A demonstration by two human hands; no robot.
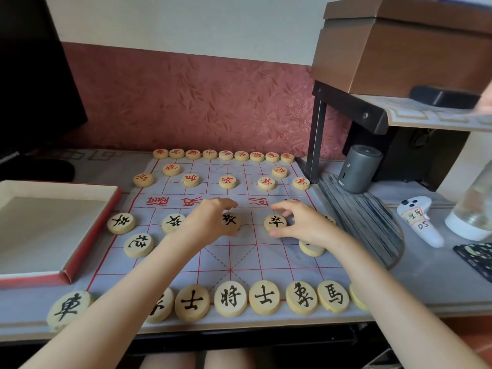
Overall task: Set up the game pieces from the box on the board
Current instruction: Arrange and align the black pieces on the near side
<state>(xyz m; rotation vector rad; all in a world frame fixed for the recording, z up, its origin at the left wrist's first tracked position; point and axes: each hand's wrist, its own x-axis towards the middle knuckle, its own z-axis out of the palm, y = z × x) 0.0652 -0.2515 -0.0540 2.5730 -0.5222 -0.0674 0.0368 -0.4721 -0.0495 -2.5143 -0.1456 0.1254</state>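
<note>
On the surface (404,286) the board (229,258) is almost laid out and the box (91,237) emptied, with only a middle disc (231,221), pinched in the left grip (213,218), and its neighbour (275,222), pinched in the right grip (306,225), seemingly left unsettled.

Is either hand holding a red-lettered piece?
No: the left hand grips the centre pawn and the right hand pinches the neighbouring pawn, both black-lettered.

A pale wall (186,17) runs above a band of reddish leaf-patterned wallpaper (199,102) behind a light grey desk (426,283), with a dark raised shelf (348,102) on metal legs at right, perhaps a monitor (32,75) at left, and terracotta-toned floor (474,342) below.
</note>
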